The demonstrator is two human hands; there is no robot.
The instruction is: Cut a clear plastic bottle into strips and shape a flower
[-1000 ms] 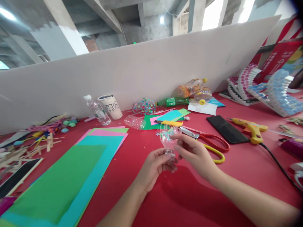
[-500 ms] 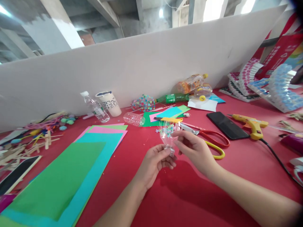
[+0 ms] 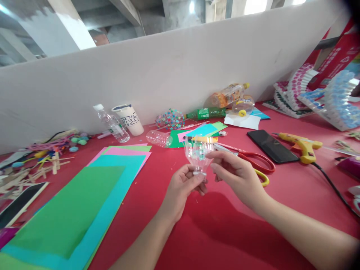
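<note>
My left hand (image 3: 187,182) is closed around the neck of a clear plastic bottle top (image 3: 198,159), cut off with its neck pointing down. Its upper edge is slit into thin upright strips. Curled at the right side of this piece, my right hand (image 3: 236,170) has thumb and index finger on the strips; exactly what they pinch is hard to see through the clear plastic. Just behind lie a yellow cutter knife (image 3: 204,139) and scissors with red and yellow handles (image 3: 263,161), partly hidden by my right hand.
Coloured paper sheets (image 3: 70,202) lie at left, craft sticks (image 3: 56,163) beyond. A water bottle (image 3: 114,125), a cup (image 3: 131,122), a clear bottle piece (image 3: 157,138) and a green bottle (image 3: 205,113) line the white partition (image 3: 174,71). At right are a phone (image 3: 271,146) and corded glue gun (image 3: 305,146).
The cut bottle top has tilted more upright in my left hand and come slightly left, its fringe showing wider. My right hand stays beside it, moved slightly right. The camera view has shifted a little.
</note>
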